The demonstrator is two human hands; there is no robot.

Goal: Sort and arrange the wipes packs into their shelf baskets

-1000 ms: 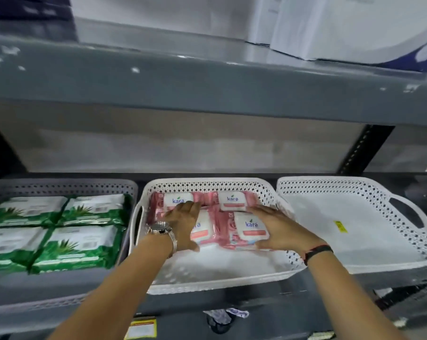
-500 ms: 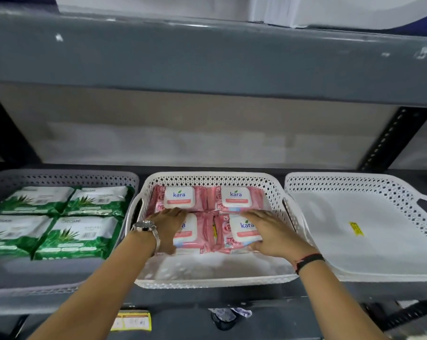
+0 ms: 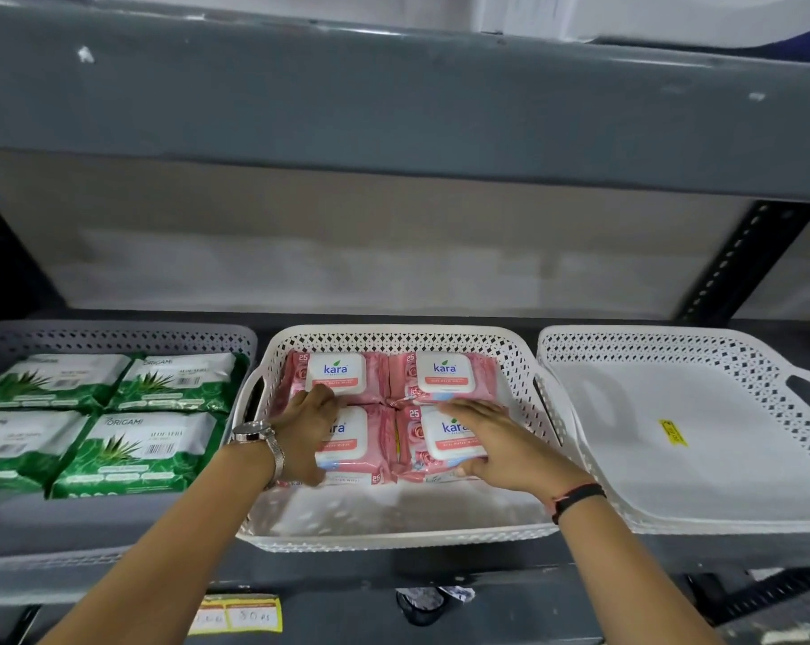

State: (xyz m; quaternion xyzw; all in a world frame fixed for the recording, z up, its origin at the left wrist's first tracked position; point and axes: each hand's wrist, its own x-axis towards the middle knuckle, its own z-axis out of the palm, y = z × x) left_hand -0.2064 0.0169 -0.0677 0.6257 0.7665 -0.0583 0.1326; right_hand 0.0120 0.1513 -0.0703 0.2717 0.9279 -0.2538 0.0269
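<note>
pink packs: four pink Kara wipes packs [image 3: 396, 414] sit two by two in the back part of the middle white basket [image 3: 393, 537], center of the frame, lids facing up
left hand: the left hand [image 3: 307, 435] lies on the near-left pack, fingers bent, tips up at the edge of the far-left pack; it presses rather than grips, as far as I can tell
right hand: the right hand [image 3: 500, 446] lies flat on the near-right pack, fingers straight and close together, thumb tucked along the pack's near edge
wrists: watch [image 3: 258, 437] on the left one, dark band [image 3: 577, 498] on the right
left basket: grey basket [image 3: 114, 335] at middle left, holding four green Origami packs [image 3: 100, 421], also two by two
right basket: white basket [image 3: 672, 346] at middle right, just a yellow sticker [image 3: 672, 432] on its floor
bottom edge: yellow price tag [image 3: 240, 614] on the shelf front, lower left of center
</note>
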